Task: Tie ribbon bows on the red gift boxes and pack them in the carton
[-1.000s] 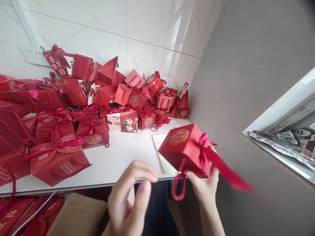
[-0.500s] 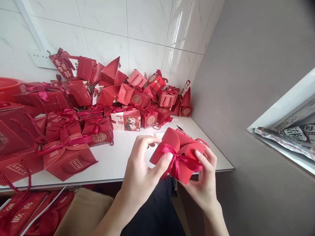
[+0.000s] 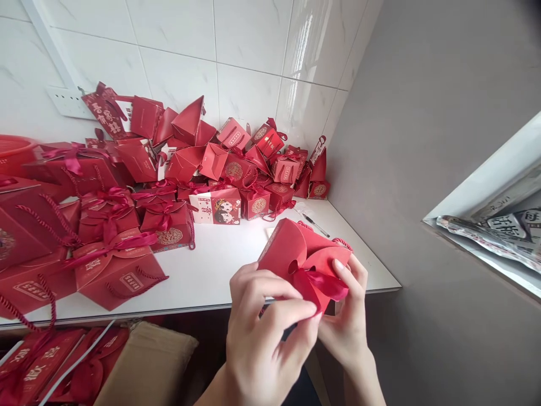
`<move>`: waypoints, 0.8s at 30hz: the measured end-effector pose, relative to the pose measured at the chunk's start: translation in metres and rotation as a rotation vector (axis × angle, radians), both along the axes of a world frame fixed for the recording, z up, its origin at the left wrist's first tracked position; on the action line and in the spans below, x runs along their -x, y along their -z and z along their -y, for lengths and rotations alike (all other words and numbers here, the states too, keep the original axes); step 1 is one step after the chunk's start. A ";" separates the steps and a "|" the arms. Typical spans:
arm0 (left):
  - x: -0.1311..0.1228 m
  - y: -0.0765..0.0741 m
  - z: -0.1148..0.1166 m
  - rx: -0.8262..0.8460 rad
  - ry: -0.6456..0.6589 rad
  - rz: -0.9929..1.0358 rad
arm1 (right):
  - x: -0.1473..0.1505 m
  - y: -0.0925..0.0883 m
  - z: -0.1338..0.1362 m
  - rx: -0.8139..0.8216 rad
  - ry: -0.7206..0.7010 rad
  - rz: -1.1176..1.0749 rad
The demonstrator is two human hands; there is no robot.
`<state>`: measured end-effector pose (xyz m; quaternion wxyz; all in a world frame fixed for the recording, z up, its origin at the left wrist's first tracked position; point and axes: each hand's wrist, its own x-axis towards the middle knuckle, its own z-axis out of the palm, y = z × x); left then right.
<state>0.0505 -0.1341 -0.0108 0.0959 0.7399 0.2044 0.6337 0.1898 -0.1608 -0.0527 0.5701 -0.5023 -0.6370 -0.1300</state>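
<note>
A small red gift box (image 3: pixel 291 251) with rounded top flaps and a red satin ribbon (image 3: pixel 323 285) is held over the front edge of the white table (image 3: pixel 203 276). My right hand (image 3: pixel 349 327) grips the box from below, thumb on the right flap. My left hand (image 3: pixel 266 332) is closed in a pinch on the ribbon at the box's front, just below the flaps. A red cord handle (image 3: pixel 342 242) shows behind the box.
Many red gift boxes (image 3: pixel 160 180) are piled along the tiled wall and the table's left side. A pen (image 3: pixel 315 224) lies on the table near the grey wall. A cardboard box (image 3: pixel 147 369) and more red boxes (image 3: pixel 38 366) sit below the table. A window sill is at the right.
The box was turned from its side to flaps facing me. My left hand came onto it, took the tied bow and pulled the ribbon down toward me; the bow looks loosened.
</note>
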 end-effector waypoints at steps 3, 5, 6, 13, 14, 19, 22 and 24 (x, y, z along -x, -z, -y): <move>-0.004 0.001 0.005 -0.004 -0.079 -0.009 | 0.002 0.000 0.001 -0.009 0.016 -0.008; -0.007 0.001 0.007 -0.002 -0.108 0.021 | 0.006 0.000 0.001 0.003 0.028 -0.045; -0.009 0.001 0.008 0.004 -0.114 0.039 | 0.008 0.000 0.001 0.011 0.030 -0.068; -0.007 -0.010 0.021 0.058 -0.130 0.100 | 0.025 -0.006 0.009 0.002 0.031 -0.126; -0.007 -0.012 0.023 0.065 -0.132 0.101 | 0.026 -0.007 0.010 -0.001 0.033 -0.135; -0.009 -0.013 0.027 0.086 -0.137 0.096 | 0.024 -0.009 0.015 0.001 -0.014 -0.192; -0.012 -0.012 0.027 0.049 -0.101 0.092 | 0.018 -0.007 0.020 0.012 -0.060 -0.226; -0.016 -0.011 0.028 0.026 -0.090 0.085 | 0.011 -0.002 0.024 0.010 -0.065 -0.238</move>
